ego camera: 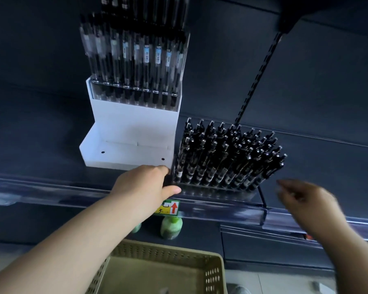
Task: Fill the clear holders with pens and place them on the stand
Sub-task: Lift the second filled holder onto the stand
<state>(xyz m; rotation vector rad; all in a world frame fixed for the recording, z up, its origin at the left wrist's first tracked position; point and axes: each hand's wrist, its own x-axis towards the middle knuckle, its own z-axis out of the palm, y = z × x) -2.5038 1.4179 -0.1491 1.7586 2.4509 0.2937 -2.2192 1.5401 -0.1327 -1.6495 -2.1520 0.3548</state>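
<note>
Holder [217,190] full of pens [227,158], just right of stand [134,124]. Your left hand [145,183] grips its stand-side end; right hand [306,200] off it (blurred, fingers [287,184] unclear). One-ended lift could tilt holder, spill pens, clip stand wall.

right hand [306,200] motion-blurred, grip unclear
</note>
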